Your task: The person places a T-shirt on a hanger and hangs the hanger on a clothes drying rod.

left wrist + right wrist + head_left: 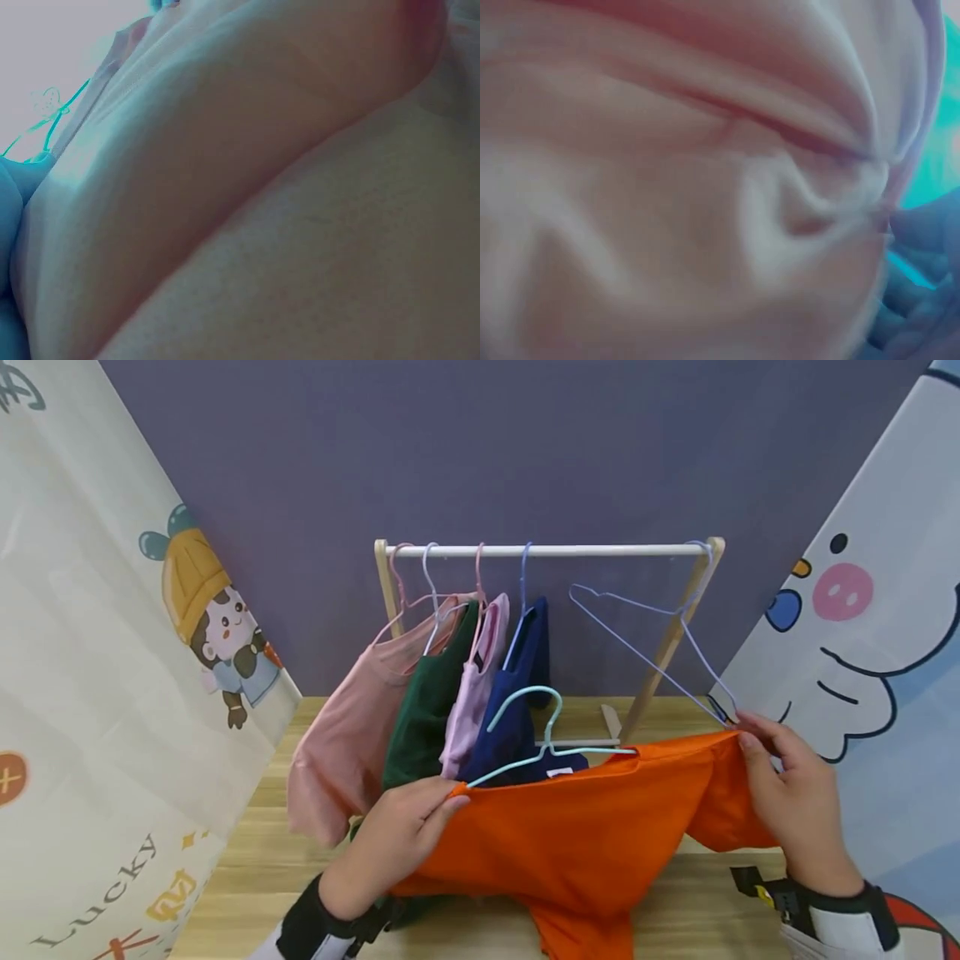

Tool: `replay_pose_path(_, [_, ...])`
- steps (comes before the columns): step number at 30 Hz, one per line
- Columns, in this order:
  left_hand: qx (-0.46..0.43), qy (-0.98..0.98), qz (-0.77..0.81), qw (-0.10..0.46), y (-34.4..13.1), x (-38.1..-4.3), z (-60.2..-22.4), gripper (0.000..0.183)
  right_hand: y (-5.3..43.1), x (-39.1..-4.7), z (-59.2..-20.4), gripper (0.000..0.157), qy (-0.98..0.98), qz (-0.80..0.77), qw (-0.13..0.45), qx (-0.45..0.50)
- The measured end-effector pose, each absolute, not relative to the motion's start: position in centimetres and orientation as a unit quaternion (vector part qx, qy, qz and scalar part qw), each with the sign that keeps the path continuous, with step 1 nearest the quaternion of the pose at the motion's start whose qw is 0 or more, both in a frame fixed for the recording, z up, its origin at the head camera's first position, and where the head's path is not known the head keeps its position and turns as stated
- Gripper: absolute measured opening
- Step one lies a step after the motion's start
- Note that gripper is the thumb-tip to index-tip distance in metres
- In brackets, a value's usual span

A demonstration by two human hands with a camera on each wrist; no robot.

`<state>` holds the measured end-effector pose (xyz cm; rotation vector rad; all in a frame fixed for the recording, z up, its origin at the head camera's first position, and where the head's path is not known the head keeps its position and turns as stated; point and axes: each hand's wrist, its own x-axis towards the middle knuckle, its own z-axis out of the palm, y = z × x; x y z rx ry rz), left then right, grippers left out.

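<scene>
An orange T-shirt hangs between both hands in the head view, with a pale mint hanger partly inside its neck opening. My left hand pinches the shirt's neckline at the hanger's left end. On the other side, my right hand pinches the top edge of the shirt near the sleeve. The hanger's hook stands free above the neckline, and its right arm goes under the cloth. Close-up cloth fills most of the right wrist view, gathered at the fingertips. Cloth also covers most of the left wrist view.
A garment rack stands behind the shirt. At its left hang a pink top, a dark green one, a lilac one and a navy one. A bare lavender hanger hangs at the right end.
</scene>
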<state>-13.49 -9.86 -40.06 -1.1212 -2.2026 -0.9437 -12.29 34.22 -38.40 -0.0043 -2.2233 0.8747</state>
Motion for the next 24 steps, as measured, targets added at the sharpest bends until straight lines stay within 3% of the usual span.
replay_pose_path(3, [-0.411,-0.805,-0.352,0.245,-9.7,-13.5,-40.1,0.007,33.9,-12.2,-38.5,0.039,-0.859,0.327,0.380,0.099])
replay_pose_path(7, [-0.411,-0.805,-0.352,0.241,-9.6,-13.5,-40.0,0.006,32.8,-11.6,-38.6,0.052,-0.865,0.295,0.341,0.221])
replay_pose_path(11, [-0.424,-0.802,-0.345,0.240,-9.2,-13.5,-40.0,0.005,31.5,-11.0,-38.2,0.058,-0.894,0.240,0.295,0.238])
replay_pose_path(17, [-0.451,-0.800,-0.304,0.255,-8.5,-13.6,-40.3,0.009,30.3,-10.2,-38.2,0.040,-0.894,0.250,0.227,0.293])
replay_pose_path(24, [-0.444,-0.797,-0.322,0.253,-8.7,-13.8,-40.7,0.012,31.4,-9.8,-38.9,0.046,-0.871,0.302,0.250,0.296])
